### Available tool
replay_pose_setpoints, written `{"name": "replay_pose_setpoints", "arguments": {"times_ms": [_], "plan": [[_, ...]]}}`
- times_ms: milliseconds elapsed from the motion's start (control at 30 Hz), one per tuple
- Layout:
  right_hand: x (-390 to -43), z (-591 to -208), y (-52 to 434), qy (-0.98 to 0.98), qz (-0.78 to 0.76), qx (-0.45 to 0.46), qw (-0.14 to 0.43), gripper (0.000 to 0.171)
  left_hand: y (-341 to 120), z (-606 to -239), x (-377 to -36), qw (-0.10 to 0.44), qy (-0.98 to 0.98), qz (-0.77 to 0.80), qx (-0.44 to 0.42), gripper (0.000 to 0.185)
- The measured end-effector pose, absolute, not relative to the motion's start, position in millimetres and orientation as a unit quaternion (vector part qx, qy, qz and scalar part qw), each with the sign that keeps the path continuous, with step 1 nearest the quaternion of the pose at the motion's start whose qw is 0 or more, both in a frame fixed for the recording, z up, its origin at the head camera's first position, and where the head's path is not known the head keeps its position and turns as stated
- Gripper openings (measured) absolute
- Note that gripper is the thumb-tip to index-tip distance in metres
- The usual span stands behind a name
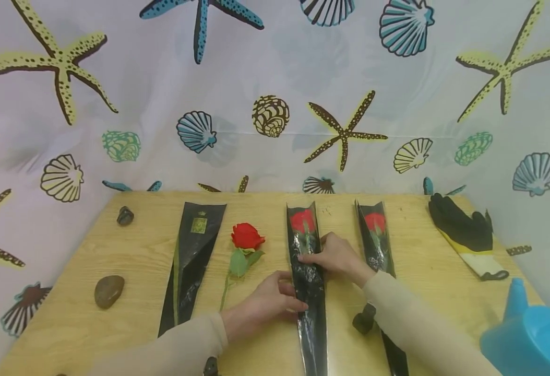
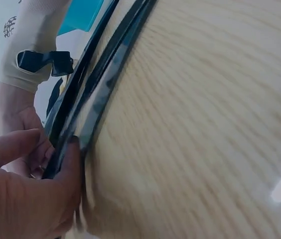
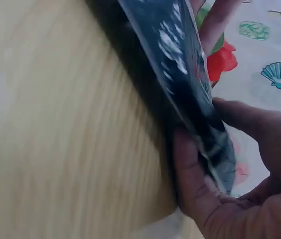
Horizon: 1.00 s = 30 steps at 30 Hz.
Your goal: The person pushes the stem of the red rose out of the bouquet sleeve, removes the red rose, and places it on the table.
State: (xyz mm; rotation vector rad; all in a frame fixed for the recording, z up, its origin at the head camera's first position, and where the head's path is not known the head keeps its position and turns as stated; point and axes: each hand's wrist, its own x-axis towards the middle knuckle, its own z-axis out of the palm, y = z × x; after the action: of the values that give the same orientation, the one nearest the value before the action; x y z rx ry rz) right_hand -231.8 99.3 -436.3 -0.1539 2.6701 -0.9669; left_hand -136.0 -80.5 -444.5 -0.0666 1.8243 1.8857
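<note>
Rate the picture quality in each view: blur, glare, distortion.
Head view: sharp and evenly lit, with wide-angle bending at the table edges; glare speckles the black sleeve that both hands hold. Left wrist view: wood grain smeared by motion blur, the left hand close and soft. Right wrist view: table blurred, white glare on the sleeve, the right hand fairly clear.

The table (image 1: 129, 256) is pale wood with lines in it, smooth and not shiny. The black sleeve (image 1: 309, 282) on the middle rose is thin, crinkly plastic that shines, and the watering can (image 1: 533, 334) is smooth blue plastic. The glove (image 1: 465, 230) looks like soft cloth with a dull black coat, and the stone (image 1: 108, 290) looks smooth.
</note>
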Motion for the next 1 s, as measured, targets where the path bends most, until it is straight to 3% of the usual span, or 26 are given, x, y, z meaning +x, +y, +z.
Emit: {"name": "replay_pose_setpoints", "arguments": {"times_ms": [167, 267, 400, 533, 800, 1000], "plan": [[-229, -445, 103, 0.837, -0.499, -0.026, 0.222, 0.037, -80, -445, -133, 0.253, 0.664, 0.704, -0.002, 0.083], [-229, -432, 107, 0.746, -0.620, 0.004, 0.242, 0.042, -81, -436, -136, 0.250, 0.657, 0.711, 0.009, 0.084], [-225, -397, 115, 0.674, -0.717, 0.027, 0.176, 0.052, -86, -418, -140, 0.211, 0.683, 0.698, 0.041, 0.065], [-214, -364, 121, 0.653, -0.748, 0.002, 0.116, 0.050, -98, -401, -135, 0.161, 0.727, 0.661, 0.090, 0.039], [-185, -326, 130, 0.605, -0.793, -0.054, 0.055, 0.041, -116, -379, -114, 0.118, 0.776, 0.595, 0.172, 0.023], [-169, -316, 124, 0.571, -0.818, -0.065, -0.008, 0.039, -114, -367, -103, 0.084, 0.813, 0.548, 0.179, 0.015]]}}
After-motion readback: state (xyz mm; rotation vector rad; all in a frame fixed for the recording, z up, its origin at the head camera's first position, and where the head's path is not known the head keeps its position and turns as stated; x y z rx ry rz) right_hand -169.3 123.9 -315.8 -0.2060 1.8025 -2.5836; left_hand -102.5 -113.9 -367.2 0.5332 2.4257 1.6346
